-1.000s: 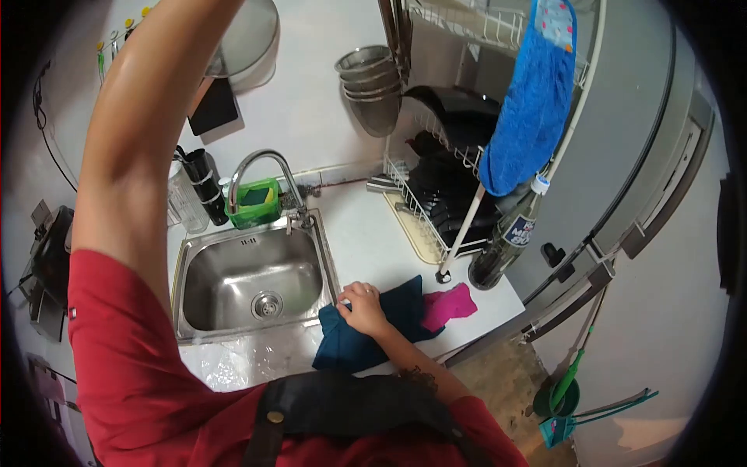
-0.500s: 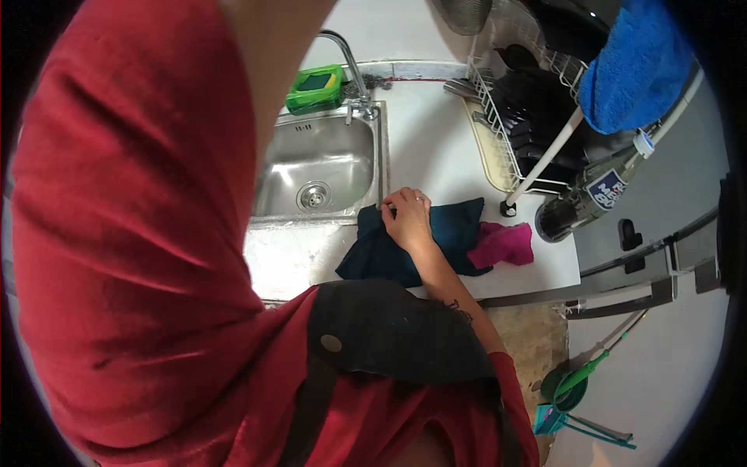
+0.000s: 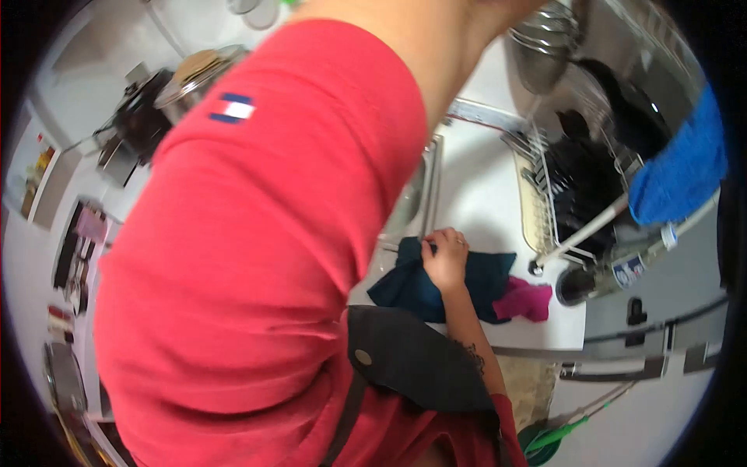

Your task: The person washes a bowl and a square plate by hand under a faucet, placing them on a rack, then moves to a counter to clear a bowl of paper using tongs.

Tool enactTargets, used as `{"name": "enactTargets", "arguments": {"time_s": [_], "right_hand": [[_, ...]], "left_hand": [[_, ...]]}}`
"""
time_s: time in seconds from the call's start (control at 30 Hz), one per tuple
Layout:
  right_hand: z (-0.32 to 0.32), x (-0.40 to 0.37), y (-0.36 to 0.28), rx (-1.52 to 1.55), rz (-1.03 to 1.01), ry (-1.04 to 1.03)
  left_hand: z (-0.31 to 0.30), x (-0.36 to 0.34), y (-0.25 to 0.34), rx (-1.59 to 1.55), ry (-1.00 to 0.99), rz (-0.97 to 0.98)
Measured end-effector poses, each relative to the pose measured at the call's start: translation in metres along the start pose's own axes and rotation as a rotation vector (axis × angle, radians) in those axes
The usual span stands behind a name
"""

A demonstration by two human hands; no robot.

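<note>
My left arm, in a red sleeve, reaches up across the view toward the top right. Its hand is out of sight past the top edge. My right hand [image 3: 447, 261] is on a dark teal cloth [image 3: 490, 268] on the white counter by the sink corner. Its fingers are bent down onto the cloth, with the thumb close to them. A magenta cloth [image 3: 529, 300] lies at the teal cloth's right end, partly against it. The sink [image 3: 412, 194] is mostly hidden behind my raised arm.
A white dish rack [image 3: 552, 191] with dark dishes stands at the back right. In front of it are a glass bottle [image 3: 626, 272] and a blue cloth [image 3: 677, 171] hanging on a pole. Pots [image 3: 191, 86] stand at the upper left. A green-handled tool [image 3: 556, 434] is low at right.
The view has turned left, bringing pots and shelves into sight. My raised left arm has swung to the right across the sink. My right hand stays on the teal cloth.
</note>
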State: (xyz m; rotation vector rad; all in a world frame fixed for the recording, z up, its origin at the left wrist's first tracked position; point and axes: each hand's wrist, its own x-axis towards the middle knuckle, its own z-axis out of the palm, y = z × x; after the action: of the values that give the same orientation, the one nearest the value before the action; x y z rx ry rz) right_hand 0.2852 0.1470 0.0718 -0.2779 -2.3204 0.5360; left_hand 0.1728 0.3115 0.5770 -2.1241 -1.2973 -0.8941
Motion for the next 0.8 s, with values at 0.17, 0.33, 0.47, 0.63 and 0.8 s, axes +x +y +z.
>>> {"name": "enactTargets", "arguments": {"time_s": [0.17, 0.33, 0.47, 0.63, 0.8], "right_hand": [[0.0, 0.005, 0.001, 0.057, -0.035, -0.065], [0.011, 0.002, 0.012, 0.162, -0.034, -0.101], [0.013, 0.003, 0.021, 0.262, -0.019, -0.168], [0.02, 0.015, 0.026, -0.015, 0.115, -0.306], [0.052, 0.055, -0.168, 0.752, 0.359, -0.041]], "left_hand": [[-0.006, -0.068, 0.029, 0.225, 0.149, 0.086], [-0.057, -0.264, 0.104, 0.292, 0.096, 0.428], [-0.114, -0.439, 0.17, -0.013, -0.213, -0.138], [-0.194, -0.653, 0.253, -0.219, -0.302, -1.03], [-0.263, -0.84, 0.364, -0.319, -0.186, -1.764]]}}
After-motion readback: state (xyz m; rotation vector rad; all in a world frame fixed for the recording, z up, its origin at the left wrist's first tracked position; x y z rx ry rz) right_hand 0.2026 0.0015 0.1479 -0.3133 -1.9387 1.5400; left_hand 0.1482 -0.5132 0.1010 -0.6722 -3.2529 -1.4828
